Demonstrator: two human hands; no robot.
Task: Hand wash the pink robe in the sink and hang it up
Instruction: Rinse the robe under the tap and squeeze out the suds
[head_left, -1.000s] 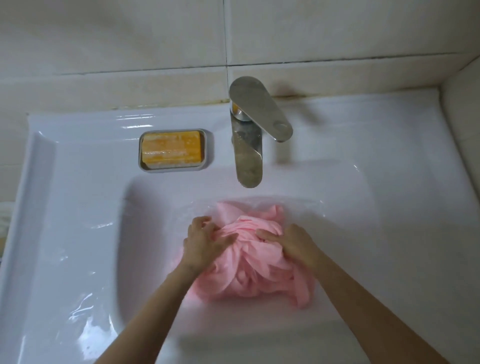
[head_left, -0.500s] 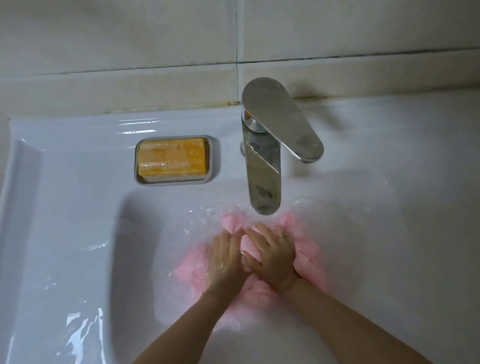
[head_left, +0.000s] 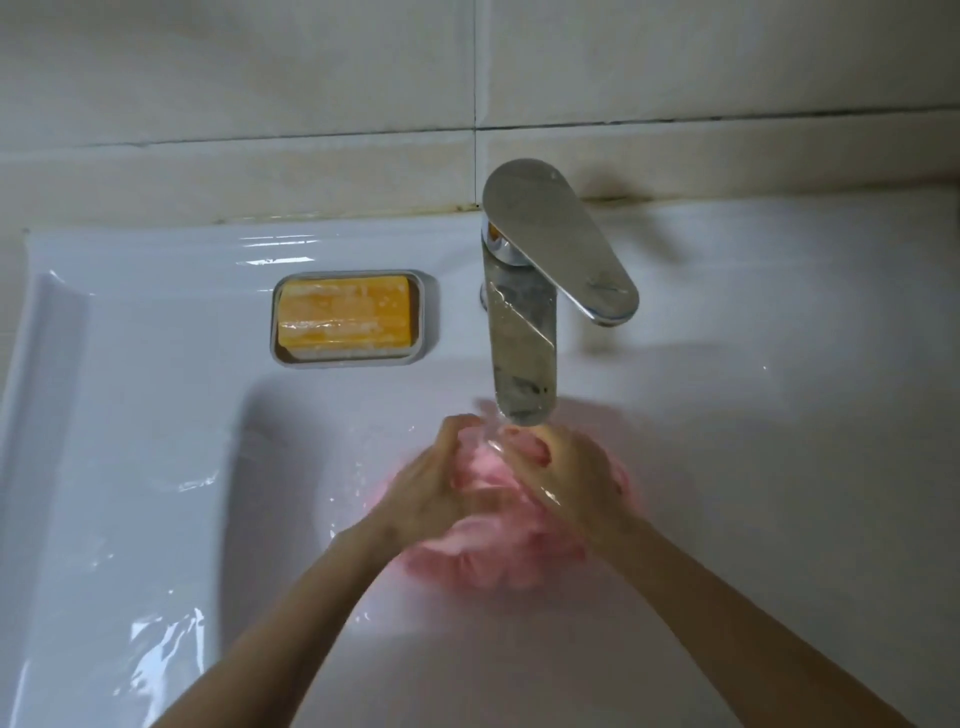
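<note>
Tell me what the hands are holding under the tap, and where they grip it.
Both hands, left and right, clutch the bunched pink robe by its upper folds; which part cannot be told.

Glossy white ceramic sink (head_left: 135, 467), polished metal faucet (head_left: 524, 332), wet pink cloth robe (head_left: 498, 561), waxy orange soap (head_left: 343, 317)

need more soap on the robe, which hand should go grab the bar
Left. The left hand is on the same side as the soap bar in its dish; the right hand would have to cross under the faucet.
</note>
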